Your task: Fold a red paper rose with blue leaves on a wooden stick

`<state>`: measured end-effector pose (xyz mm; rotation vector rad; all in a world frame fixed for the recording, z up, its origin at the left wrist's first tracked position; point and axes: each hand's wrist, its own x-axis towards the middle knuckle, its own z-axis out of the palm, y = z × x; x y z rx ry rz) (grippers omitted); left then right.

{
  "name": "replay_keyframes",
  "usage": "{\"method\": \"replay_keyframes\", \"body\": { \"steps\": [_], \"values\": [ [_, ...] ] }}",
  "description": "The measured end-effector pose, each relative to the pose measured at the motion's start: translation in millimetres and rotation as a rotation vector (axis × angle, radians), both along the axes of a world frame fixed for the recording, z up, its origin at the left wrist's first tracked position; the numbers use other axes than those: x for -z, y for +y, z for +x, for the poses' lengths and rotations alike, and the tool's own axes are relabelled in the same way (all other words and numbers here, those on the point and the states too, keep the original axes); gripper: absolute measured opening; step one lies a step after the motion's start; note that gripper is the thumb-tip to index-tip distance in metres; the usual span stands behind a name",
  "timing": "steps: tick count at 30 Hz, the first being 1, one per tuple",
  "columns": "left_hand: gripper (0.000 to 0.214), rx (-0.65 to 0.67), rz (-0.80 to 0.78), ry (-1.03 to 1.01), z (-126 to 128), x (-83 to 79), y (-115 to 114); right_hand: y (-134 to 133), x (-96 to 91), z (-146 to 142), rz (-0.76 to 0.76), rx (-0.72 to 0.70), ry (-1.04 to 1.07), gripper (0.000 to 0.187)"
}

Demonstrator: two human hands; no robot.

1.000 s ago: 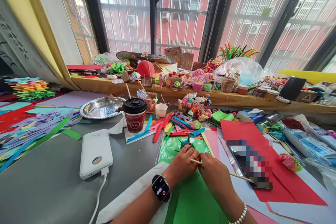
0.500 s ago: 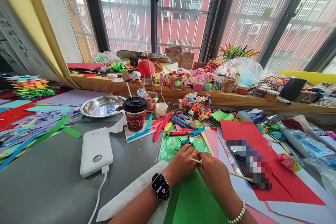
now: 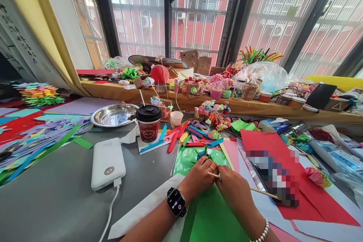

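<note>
My left hand (image 3: 200, 174), with a ring and a smartwatch (image 3: 176, 202) on that arm, is closed over a small blue-and-green folded paper piece (image 3: 202, 153). Only the pointed tips of the paper show beyond the knuckles. Right up against it, my right hand (image 3: 233, 186) is closed on a thin wooden stick (image 3: 263, 193), which runs under the palm and out to the right. The stick's other end lies by the left hand's fingers. Both hands are above a green paper sheet (image 3: 215, 215); the fingertips are mostly hidden.
Left of the hands lie a white power bank (image 3: 107, 162) with its cable and a lidded coffee cup (image 3: 149, 126). Coloured paper strips (image 3: 195, 130) lie beyond. A phone (image 3: 265, 181) rests on red paper (image 3: 314, 193) at right. A steel plate (image 3: 113, 115) stands farther back.
The whole view has shifted slightly, so everything appears a little farther right. Both hands keep nearly the same pose, with the stick and paper piece still held.
</note>
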<state>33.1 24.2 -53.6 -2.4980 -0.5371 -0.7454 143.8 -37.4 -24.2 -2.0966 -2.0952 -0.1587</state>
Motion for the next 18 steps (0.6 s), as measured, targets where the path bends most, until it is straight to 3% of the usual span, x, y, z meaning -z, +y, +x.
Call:
{"method": "replay_keyframes", "body": {
  "steps": [18],
  "values": [
    [0.010,0.014,0.013,-0.024,0.5,0.1,1.2,-1.5,0.0,2.0,0.043,-0.031,0.024,0.013]
  ]
}}
